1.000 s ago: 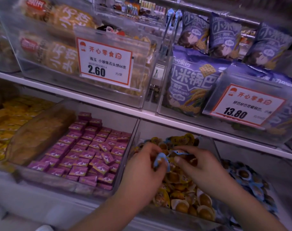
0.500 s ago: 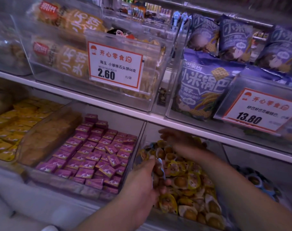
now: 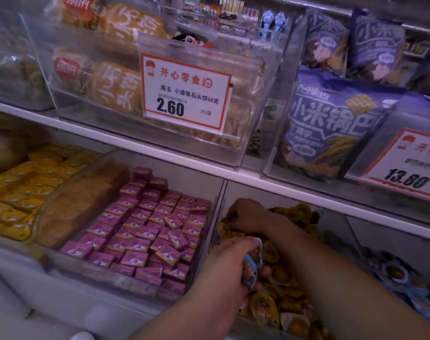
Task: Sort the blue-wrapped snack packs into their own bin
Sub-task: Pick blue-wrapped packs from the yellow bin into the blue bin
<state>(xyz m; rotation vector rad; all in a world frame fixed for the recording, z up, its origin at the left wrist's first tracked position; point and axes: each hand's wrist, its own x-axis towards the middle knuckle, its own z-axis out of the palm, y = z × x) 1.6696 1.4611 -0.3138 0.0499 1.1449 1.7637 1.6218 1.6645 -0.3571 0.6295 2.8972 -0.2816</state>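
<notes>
1. Clearly, the left hand [image 3: 230, 262] has its fingers curled round a few small blue-wrapped snack packs [image 3: 250, 269], which stick out just beyond the fingertips, low over the front of the middle bin.
2. Under and past those fingers lies a heap of small yellow-wrapped round snack packs [image 3: 270, 307] that fills the clear plastic middle bin [image 3: 217, 217].
3. Farther back in the same bin, the right hand [image 3: 248, 213] rests on the yellow packs with its fingers bent down into the heap; whether they grasp anything cannot be told, since the fingertips are hidden.
4. The right forearm crosses the bin on the far side of the left hand's fingers, running toward the lower right corner.
5. Beyond that forearm, in the next clear bin [image 3: 356, 244] to the right, lie more blue-wrapped round packs [image 3: 398, 276], well apart from both hands.
6. On the thumb side of the left hand sits a clear bin of small purple square packs [image 3: 147, 227], and beyond it yellow square packs [image 3: 25, 182].
7. Above the fingers runs a white shelf [image 3: 160, 153] carrying clear bins with a white price card reading 2.60 [image 3: 185, 93], large purple-blue snack bags [image 3: 331, 123] and a card reading 13.80 [image 3: 407, 163].
</notes>
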